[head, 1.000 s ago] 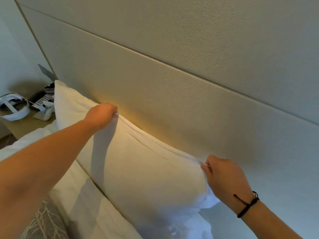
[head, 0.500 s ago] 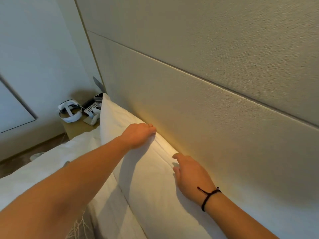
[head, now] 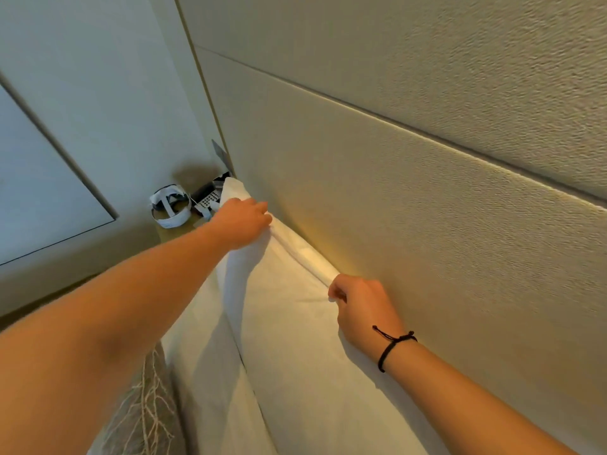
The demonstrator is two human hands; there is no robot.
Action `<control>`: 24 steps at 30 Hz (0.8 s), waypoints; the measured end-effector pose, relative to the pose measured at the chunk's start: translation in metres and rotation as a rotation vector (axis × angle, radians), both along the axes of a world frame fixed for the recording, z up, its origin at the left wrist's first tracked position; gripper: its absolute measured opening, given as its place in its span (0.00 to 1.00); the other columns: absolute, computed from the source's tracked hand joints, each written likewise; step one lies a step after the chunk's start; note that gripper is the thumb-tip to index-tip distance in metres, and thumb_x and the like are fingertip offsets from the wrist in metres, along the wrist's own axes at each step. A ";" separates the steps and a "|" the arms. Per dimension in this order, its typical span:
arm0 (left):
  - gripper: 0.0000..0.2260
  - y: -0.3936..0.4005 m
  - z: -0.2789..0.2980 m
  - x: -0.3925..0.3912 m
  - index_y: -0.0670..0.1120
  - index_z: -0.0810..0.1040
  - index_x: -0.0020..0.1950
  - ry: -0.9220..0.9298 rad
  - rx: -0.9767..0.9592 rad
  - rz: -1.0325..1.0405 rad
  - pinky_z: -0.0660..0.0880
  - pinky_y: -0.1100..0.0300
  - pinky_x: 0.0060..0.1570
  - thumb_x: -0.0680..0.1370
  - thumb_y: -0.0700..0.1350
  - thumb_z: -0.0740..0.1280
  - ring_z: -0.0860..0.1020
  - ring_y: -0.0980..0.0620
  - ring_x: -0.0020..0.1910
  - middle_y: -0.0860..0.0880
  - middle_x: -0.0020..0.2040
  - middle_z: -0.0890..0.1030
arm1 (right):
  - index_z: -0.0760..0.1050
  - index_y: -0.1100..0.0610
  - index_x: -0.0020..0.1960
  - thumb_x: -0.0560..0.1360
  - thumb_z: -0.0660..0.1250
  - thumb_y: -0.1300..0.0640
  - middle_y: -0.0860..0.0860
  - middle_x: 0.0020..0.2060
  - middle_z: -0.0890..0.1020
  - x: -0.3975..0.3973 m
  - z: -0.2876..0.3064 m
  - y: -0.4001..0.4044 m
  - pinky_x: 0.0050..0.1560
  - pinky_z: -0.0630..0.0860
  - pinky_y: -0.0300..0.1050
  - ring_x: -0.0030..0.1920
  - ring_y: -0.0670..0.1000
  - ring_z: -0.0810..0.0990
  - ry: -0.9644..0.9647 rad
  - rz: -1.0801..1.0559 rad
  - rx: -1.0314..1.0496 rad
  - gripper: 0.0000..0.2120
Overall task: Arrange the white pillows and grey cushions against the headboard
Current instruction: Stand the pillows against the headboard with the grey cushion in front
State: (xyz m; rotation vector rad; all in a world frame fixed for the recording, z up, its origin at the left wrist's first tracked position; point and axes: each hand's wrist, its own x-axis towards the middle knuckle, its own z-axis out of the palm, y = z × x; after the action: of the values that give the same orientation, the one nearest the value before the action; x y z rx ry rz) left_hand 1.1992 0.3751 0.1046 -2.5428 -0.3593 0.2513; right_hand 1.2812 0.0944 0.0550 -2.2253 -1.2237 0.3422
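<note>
We're pinching the top edge of the white pillow (head: 289, 323) with both left hand (head: 241, 223) and right hand (head: 363, 307), leaning it on the headboard (head: 410, 208).

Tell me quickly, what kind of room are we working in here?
Most likely a hotel bedroom. A white pillow stands against a tall padded headboard, and a bedside table in the corner carries a desk phone. Both hands, left and right, grip the pillow's top edge.
</note>
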 end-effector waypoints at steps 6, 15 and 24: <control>0.10 0.012 0.008 0.031 0.46 0.82 0.54 -0.225 0.019 0.196 0.67 0.52 0.38 0.78 0.40 0.62 0.73 0.42 0.52 0.45 0.55 0.72 | 0.70 0.54 0.41 0.73 0.61 0.68 0.49 0.33 0.75 0.004 0.006 -0.003 0.30 0.63 0.47 0.33 0.53 0.70 -0.269 0.035 -0.028 0.09; 0.19 -0.050 -0.064 -0.041 0.50 0.64 0.73 -0.831 -0.437 0.418 0.74 0.47 0.54 0.82 0.45 0.61 0.71 0.42 0.65 0.43 0.71 0.69 | 0.67 0.55 0.45 0.76 0.57 0.67 0.50 0.37 0.68 -0.022 -0.002 -0.007 0.26 0.55 0.44 0.34 0.53 0.67 -0.446 0.029 -0.309 0.07; 0.25 -0.089 -0.124 -0.203 0.60 0.61 0.76 0.347 -0.552 0.135 0.59 0.46 0.73 0.79 0.54 0.62 0.62 0.49 0.75 0.56 0.77 0.64 | 0.75 0.57 0.59 0.79 0.63 0.54 0.53 0.51 0.79 -0.157 -0.026 -0.061 0.48 0.75 0.47 0.49 0.55 0.79 -0.145 0.223 -0.046 0.11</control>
State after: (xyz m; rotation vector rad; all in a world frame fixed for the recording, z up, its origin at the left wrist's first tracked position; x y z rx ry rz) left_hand 0.9966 0.2859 -0.0196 -2.9292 -0.3614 0.9431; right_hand 1.1246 0.0331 0.0294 -2.1884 -1.5619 0.3015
